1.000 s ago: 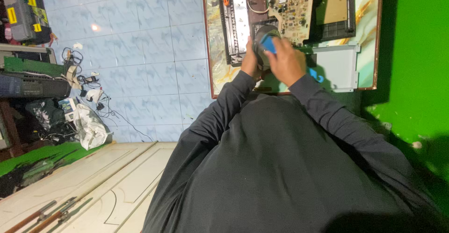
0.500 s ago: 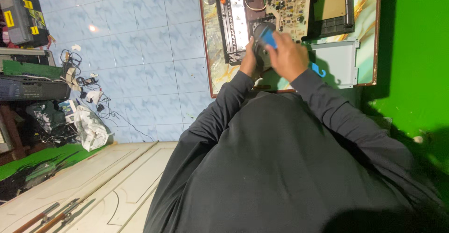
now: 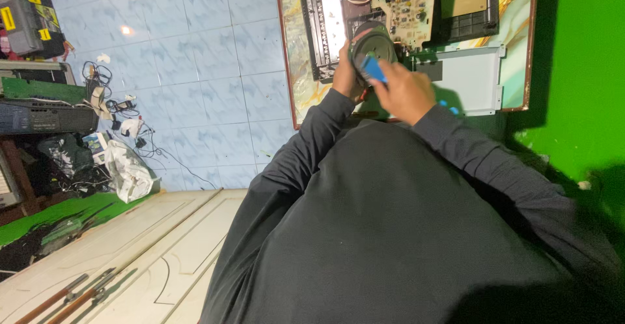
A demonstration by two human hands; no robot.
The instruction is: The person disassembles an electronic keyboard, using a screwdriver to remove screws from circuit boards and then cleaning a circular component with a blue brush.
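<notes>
Round dark speaker [image 3: 372, 47] held upright above tabletop; small blue tool [image 3: 373, 69] pressed against its face.

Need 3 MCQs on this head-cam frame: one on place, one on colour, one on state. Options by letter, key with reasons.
1. Where does the circuit board lie?
A. on the tabletop beyond the hands
B. on the tiled floor
C. on the wooden door panel

2. What colour is the small tool in the right hand?
A. red
B. blue
C. yellow

3. What is the state of the round speaker?
A. boxed up
B. lying alone on the floor
C. held by the left hand while the right hand's tool meets it

Key: 1 A, the board sits on the marbled tabletop above both hands. 2 B, the tool shows bright blue. 3 C, left-hand fingers wrap the speaker's edge and the blue tool overlaps it.
</notes>
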